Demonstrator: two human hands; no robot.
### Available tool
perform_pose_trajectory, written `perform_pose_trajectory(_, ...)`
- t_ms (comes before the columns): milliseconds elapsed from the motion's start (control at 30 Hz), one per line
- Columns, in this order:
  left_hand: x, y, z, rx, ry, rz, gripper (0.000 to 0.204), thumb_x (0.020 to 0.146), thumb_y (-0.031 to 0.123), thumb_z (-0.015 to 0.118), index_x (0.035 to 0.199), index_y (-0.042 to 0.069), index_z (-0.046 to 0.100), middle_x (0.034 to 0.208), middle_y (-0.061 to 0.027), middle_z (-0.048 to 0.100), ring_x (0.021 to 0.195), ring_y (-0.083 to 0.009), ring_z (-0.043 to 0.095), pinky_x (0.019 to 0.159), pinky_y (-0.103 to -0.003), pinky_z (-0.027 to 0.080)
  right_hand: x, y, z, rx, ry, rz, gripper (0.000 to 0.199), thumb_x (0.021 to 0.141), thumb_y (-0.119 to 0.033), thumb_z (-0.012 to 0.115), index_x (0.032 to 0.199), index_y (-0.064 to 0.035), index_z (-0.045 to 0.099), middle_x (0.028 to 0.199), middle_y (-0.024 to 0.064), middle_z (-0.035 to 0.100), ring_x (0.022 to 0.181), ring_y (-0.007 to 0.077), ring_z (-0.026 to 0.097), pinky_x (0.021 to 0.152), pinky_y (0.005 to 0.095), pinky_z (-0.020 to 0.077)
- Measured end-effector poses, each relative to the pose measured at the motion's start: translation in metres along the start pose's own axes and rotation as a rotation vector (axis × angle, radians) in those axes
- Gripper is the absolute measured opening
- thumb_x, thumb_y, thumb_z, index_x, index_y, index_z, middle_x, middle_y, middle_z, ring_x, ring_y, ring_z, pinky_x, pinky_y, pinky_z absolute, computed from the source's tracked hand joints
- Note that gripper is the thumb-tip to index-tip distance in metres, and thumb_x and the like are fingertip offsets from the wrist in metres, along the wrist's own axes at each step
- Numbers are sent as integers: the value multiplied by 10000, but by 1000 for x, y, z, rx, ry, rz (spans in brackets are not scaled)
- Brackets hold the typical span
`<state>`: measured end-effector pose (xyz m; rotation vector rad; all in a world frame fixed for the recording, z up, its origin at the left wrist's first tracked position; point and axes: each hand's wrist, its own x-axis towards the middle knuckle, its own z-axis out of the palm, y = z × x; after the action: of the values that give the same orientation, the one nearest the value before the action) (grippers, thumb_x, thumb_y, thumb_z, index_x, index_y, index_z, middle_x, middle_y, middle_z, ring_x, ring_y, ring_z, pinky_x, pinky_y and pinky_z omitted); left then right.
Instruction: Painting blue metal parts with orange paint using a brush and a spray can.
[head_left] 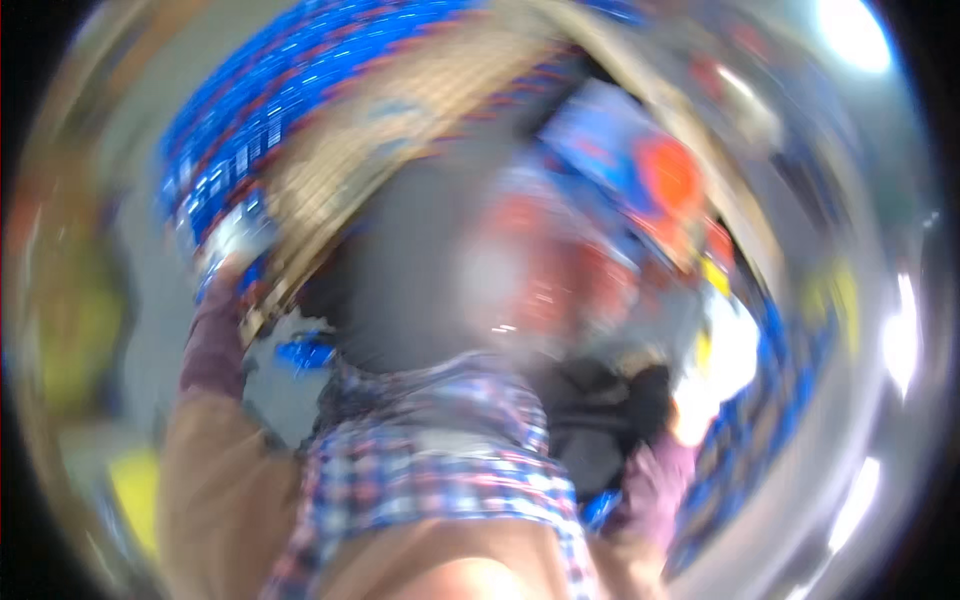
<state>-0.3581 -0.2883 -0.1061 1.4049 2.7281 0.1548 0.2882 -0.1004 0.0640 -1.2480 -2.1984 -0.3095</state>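
Observation:
My left hand (236, 240), in what looks like a whitish glove, is at the near left end of rows of blue and red objects (290, 95) beside a brown cardboard surface (350, 140). It seems to touch the blue objects, but smearing hides its fingers. My right hand (715, 365) is out to the right, also pale as if gloved, with a yellow streak beside it. Whether it holds anything is too blurred to make out. Between the hands lies a heap of red, clear and shiny things (560, 260), perhaps wrapped in plastic.
Beyond the heap are a blue box-like thing (590, 130) and a round orange-red thing (668, 175). A pale cardboard edge (680, 110) runs along the right. Small blue pieces (305, 350) lie on the grey floor at left. More blue objects (770, 430) line the right side.

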Motion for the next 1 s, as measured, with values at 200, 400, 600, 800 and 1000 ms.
perform_pose_trajectory(200,38,-51,38,64,17,-59,770,687,382,785,1313,17,525,1116,-211,664,1028,-411,634,943,-452,484,0,14,-11,235,45,229,187,872,-215,670,1049,-178,715,727,41,633,577,236,593,543,359,465)
perform_pose_trajectory(400,65,9,50,389,438,36,792,772,537,737,1311,-9,543,1186,-275,601,1059,-477,595,915,-517,485,-27,79,-48,-187,184,-5,202,886,-196,666,1073,-260,706,632,-4,566,469,191,543,413,332,397)
perform_pose_trajectory(600,86,122,36,50,454,271,644,810,408,753,1277,1,575,1173,-242,611,1055,-415,604,910,-478,487,-119,119,-132,-581,75,245,110,829,-155,665,928,-190,631,681,60,565,587,261,583,488,391,426)
perform_pose_trajectory(800,123,174,54,-249,325,453,580,834,332,747,1282,0,587,1217,-246,609,1132,-392,573,948,-441,466,-214,104,-182,-853,-81,644,177,834,-132,622,1011,-132,612,841,137,591,773,342,603,632,449,482)
perform_pose_trajectory(1000,132,194,47,-332,264,605,592,831,321,759,1270,-33,582,1263,-247,597,1163,-374,562,991,-427,437,-257,131,-193,-895,58,830,298,826,-93,629,1106,-158,548,1041,126,578,887,353,613,747,445,520)
